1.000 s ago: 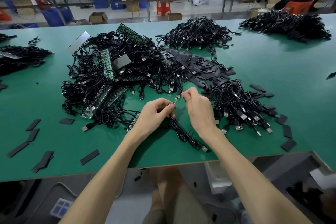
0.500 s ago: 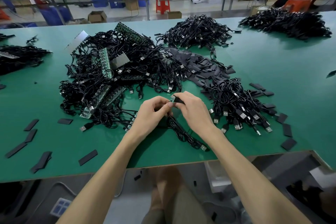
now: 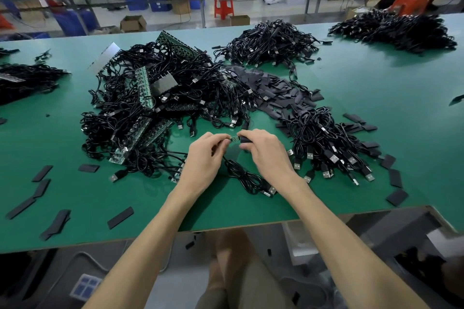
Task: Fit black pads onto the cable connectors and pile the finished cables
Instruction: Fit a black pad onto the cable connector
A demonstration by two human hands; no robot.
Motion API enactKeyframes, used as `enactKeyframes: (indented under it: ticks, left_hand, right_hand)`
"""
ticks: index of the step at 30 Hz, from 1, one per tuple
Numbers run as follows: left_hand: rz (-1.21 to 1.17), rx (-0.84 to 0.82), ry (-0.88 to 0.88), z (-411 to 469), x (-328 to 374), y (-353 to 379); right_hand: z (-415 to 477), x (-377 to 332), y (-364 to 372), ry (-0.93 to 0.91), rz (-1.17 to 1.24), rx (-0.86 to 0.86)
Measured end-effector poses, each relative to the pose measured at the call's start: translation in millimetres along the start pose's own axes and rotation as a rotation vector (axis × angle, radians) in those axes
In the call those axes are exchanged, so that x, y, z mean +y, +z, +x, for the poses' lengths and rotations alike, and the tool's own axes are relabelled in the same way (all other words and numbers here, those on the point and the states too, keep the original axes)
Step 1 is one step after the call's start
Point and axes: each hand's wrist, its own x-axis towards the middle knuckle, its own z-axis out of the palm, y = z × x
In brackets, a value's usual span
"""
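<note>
Cable connector (image 3: 234, 138): a small green circuit-board end, held just above the green table (image 3: 376, 108), between both hands near the front edge.
Left hand (image 3: 206, 158): fingers curled shut, the cable pinched just behind the connector.
Right hand (image 3: 263, 152): closed around a black pad (image 3: 244, 140), which is held against the connector's tip; how far it is fitted on cannot be told.
Held cable (image 3: 248, 179): coiled on the table below the hands, its metal USB plug lying beside the right wrist.
Unfinished pile (image 3: 150, 108): tangled black cables mixed with green board strips, to the left behind the hands.
Pad heap (image 3: 273, 90): loose black pads, behind the hands.
Cable pile at right (image 3: 326, 143): cables lying together, USB plugs fanned outward.
Stray pads (image 3: 120, 217): scattered along the table's near edge.
</note>
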Motion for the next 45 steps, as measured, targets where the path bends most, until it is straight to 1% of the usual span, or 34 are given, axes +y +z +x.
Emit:
enactKeyframes:
  ticks: [5,9,16,27,35,41,45]
  left_hand:
    - [0.005,-0.009,-0.005,-0.9,1.6,0.0]
    - [0.008,0.001,0.004,-0.9,1.4,0.0]
    - [0.013,-0.028,0.018,-0.2,0.7,0.6]
    - [-0.005,-0.065,-0.069,-0.7,-2.1,2.9]
    - [-0.009,-0.071,-0.040,-0.7,-0.9,2.1]
    - [-0.042,-0.104,-0.052,-1.3,-0.7,1.2]
    - [-0.169,-0.078,-0.111,-3.2,-0.5,1.0]
  right_hand:
    - [0.0,-1.3,-0.3,-0.019,-0.027,-0.014]
    - [-3.2,-2.7,-1.4,-0.017,0.010,-0.029]
    - [-3.1,-1.5,0.1,-0.031,-0.018,-0.008]
    - [-3.2,-1.4,1.7,-0.072,-0.013,-0.031]
    - [-3.1,1.8,5.4,-0.133,-0.055,-0.052]
    - [-3.3,-0.3,4.2,-0.155,-0.021,-0.076]
    - [-4.7,-1.9,3.9,-0.124,0.011,-0.075]
